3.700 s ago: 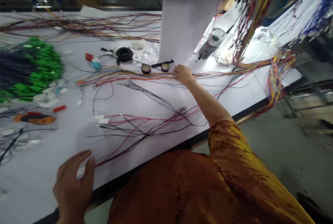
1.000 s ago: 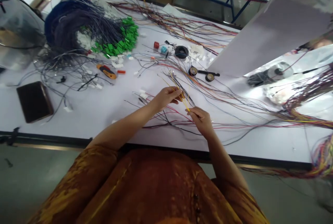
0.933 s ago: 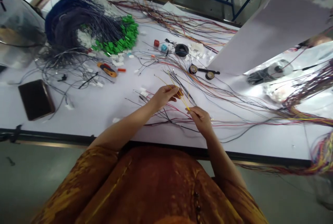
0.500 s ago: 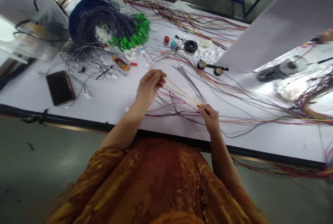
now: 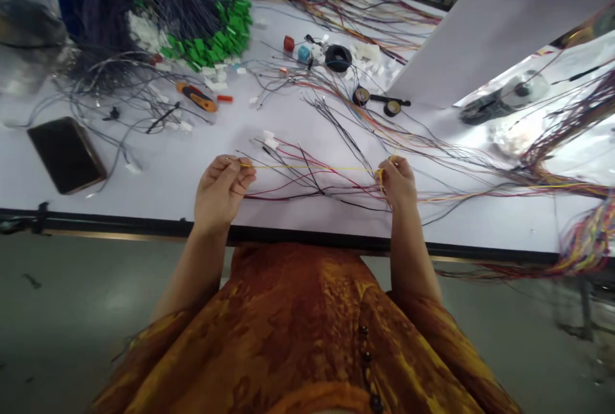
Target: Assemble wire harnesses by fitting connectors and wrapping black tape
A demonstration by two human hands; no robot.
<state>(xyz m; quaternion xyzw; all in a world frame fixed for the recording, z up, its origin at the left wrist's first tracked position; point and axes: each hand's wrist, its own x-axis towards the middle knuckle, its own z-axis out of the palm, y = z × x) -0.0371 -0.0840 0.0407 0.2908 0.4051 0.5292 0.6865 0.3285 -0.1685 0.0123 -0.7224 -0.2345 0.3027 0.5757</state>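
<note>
A thin yellow wire (image 5: 307, 167) runs nearly level and taut between my two hands. My left hand (image 5: 221, 186) pinches one end of it between thumb and fingertips. At the other end my right hand (image 5: 396, 180) is closed on the wire, and a small loop of yellow hangs by its fingers. Below and behind the wire lie red and black wires (image 5: 319, 191) on the white table. A white connector (image 5: 270, 140) sits at the end of some of them, between my hands and a little farther back.
Green connectors (image 5: 233, 23) on a large blue wire bundle (image 5: 106, 4) fill the back left. A phone (image 5: 67, 155) and an orange-black cutter (image 5: 196, 97) lie at left. Black tape rolls (image 5: 338, 58), loose wires and a white panel (image 5: 461, 29) stand farther back and right.
My left hand has moved left and nearer to me, and my right hand has shifted slightly up. The slanted yellow wire is now nearly level. The view has also shifted.
</note>
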